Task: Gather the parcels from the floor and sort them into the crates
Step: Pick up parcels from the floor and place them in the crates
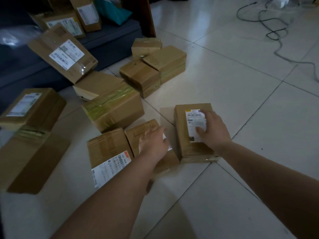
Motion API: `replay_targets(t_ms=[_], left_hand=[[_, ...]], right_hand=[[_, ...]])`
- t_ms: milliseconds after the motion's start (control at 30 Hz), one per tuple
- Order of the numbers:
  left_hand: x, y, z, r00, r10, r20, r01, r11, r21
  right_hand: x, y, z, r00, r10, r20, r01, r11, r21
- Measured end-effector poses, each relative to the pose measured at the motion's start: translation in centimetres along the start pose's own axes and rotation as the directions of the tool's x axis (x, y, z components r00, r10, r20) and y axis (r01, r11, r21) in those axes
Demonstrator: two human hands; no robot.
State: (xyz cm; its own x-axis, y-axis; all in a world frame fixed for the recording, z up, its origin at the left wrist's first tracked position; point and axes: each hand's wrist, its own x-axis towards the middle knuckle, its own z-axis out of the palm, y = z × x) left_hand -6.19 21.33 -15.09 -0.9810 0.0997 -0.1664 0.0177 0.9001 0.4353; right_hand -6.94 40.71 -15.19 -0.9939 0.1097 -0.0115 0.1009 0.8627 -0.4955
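Note:
Several brown cardboard parcels lie on the pale tiled floor. My right hand (213,131) lies on top of an upright labelled parcel (181,133), fingers spread over its white label. My left hand (153,144) reaches onto a smaller parcel (138,133) just left of it, its fingers blurred by motion, so the grip is unclear. Beside that one sits a parcel with a large white label (107,152). A taped parcel (114,109) sits behind them. No crate is in view.
More parcels (151,69) are stacked further back, others (32,107) at the left, and some (63,52) lean on a dark sofa (112,40). Black cables (274,28) trail across the floor at the top right. Bare tiles lie to the right and in front.

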Motion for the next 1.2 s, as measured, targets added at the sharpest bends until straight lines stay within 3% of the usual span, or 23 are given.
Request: replay_targets(t_ms=[100, 167, 267, 367, 467, 567, 667, 833, 967, 1067, 1133, 1200], left_hand=[[-0.1, -3.0, -2.6, 0.983, -0.135, -0.122, 0.133, 0.991, -0.024], [-0.9, -6.0, -4.2, 0.963, -0.216, -0.162, 0.216, 0.976, -0.019], [-3.1, -10.4, -5.8, 0.935, -0.297, -0.196, 0.309, 0.951, 0.033], [-5.0, -13.9, -6.5, 0.872, -0.459, -0.168, 0.47, 0.882, 0.032], [-6.4, -15.8, -6.5, 0.81, -0.585, -0.046, 0.581, 0.811, -0.069], [-6.9, -15.8, -6.2, 0.716, -0.69, 0.104, 0.694, 0.689, -0.208], [-7.1, -14.9, -5.6, 0.648, -0.712, 0.273, 0.762, 0.601, -0.242], [-7.2, -13.8, -5.9, 0.552, -0.747, 0.37, 0.818, 0.4, -0.413], [-7.3, -13.7, -6.6, 0.517, -0.779, 0.356, 0.806, 0.303, -0.508], [-6.8, -12.9, -7.2, 0.525, -0.785, 0.328, 0.766, 0.269, -0.584], [-6.3, -12.3, -7.3, 0.559, -0.787, 0.262, 0.721, 0.305, -0.622], [-5.8, -11.8, -8.0, 0.619, -0.779, 0.097, 0.64, 0.43, -0.637]], right_hand=[[-1.1, -4.3, 1.5, 0.982, -0.178, 0.065, 0.171, 0.981, 0.095], [-2.1, -7.8, 2.9, 0.96, -0.231, 0.16, 0.192, 0.955, 0.225], [-3.6, -12.6, 6.0, 0.889, -0.288, 0.355, 0.19, 0.939, 0.287], [-5.2, -16.4, 8.8, 0.812, -0.301, 0.5, 0.207, 0.95, 0.235], [-5.9, -18.7, 10.2, 0.793, -0.214, 0.57, 0.141, 0.975, 0.17], [-6.0, -20.2, 11.4, 0.815, -0.134, 0.564, 0.085, 0.99, 0.114], [-6.1, -20.8, 12.2, 0.837, -0.06, 0.544, 0.081, 0.997, -0.014], [-6.1, -20.4, 13.4, 0.859, 0.017, 0.512, -0.001, 1.0, -0.03], [-5.9, -19.8, 13.2, 0.885, 0.004, 0.465, -0.047, 0.995, 0.082], [-5.6, -19.6, 12.2, 0.907, -0.086, 0.412, 0.0, 0.979, 0.204], [-5.2, -19.4, 11.0, 0.922, -0.125, 0.367, 0.029, 0.966, 0.257], [-4.3, -19.1, 9.7, 0.939, -0.141, 0.314, 0.031, 0.943, 0.332]])
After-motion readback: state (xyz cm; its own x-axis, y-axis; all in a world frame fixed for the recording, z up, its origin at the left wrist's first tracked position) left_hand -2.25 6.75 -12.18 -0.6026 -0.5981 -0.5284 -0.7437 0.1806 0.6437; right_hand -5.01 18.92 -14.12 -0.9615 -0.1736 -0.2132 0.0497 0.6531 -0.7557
